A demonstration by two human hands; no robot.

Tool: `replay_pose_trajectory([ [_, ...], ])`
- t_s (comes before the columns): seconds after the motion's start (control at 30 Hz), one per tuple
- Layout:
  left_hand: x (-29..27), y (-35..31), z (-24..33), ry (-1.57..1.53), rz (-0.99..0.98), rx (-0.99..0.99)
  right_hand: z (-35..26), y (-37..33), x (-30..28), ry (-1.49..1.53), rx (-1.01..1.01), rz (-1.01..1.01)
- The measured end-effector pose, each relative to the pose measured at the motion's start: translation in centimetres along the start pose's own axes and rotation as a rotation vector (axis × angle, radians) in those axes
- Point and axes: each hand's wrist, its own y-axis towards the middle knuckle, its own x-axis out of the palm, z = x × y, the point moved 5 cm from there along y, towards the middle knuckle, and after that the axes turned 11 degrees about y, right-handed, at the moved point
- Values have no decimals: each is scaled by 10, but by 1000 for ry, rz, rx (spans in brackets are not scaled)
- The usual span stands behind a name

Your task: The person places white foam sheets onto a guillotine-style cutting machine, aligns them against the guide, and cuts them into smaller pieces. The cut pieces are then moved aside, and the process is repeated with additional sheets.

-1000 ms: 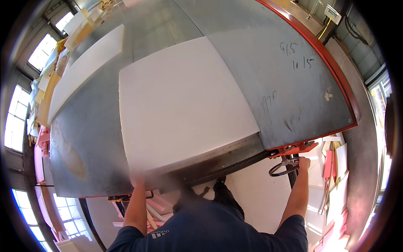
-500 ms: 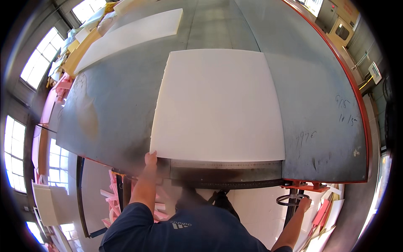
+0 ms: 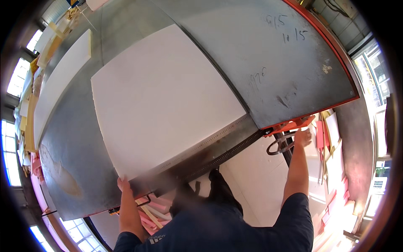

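Note:
A big white foam sheet [image 3: 168, 101] lies flat on the grey metal table, its near edge along a ruled metal strip [image 3: 201, 145]. My left hand [image 3: 123, 184] is closed at the sheet's near left corner, fingertips at its edge. Low on the right, below the table's front edge, my right hand [image 3: 302, 137] is closed at the rim of a dark handwheel [image 3: 275, 148]. The right fingers are partly hidden.
The grey table [image 3: 268, 63] has a red right edge and handwritten marks. A long narrow white foam strip [image 3: 63, 80] lies on its left side. Pink and white foam offcuts [image 3: 331, 130] stand below at the right. A dark toothed rail [image 3: 226, 157] runs along the front.
My view has swung to the right, so the table and sheet appear turned. My right hand has moved to the far right part of the handwheel; my left stays at the sheet's corner.

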Motion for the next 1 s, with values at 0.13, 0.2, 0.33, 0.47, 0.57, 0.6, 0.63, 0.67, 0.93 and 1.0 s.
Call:
replay_pose_trajectory([
  [0.13,-23,25,-30,91,-31,97,-16,-20,-9,148,-135,120],
  [0.2,-17,6,-12,10,-56,11,-31,-83,-33,329,-409,481],
  [0.33,-17,8,-7,-53,-102,10,-77,-205,34,885,-165,-339],
  [0.47,-7,20,-8,-199,-118,-57,-197,-323,59,1197,281,-1103],
  [0.57,-12,18,-8,-219,-125,-42,-239,-340,76,1077,249,-1146],
  [0.6,-6,13,7,-217,-124,-43,-235,-338,106,1004,162,-1007],
  [0.63,-6,8,12,-226,-101,-57,-239,-334,113,965,80,-921],
  [0.67,-3,5,14,-260,-138,-42,-239,-333,118,916,11,-831],
  [0.93,29,-33,40,-308,-233,6,-233,-279,106,1145,290,-930],
  [1.0,34,-33,48,-310,-257,-25,-227,-269,106,1072,239,-975],
])
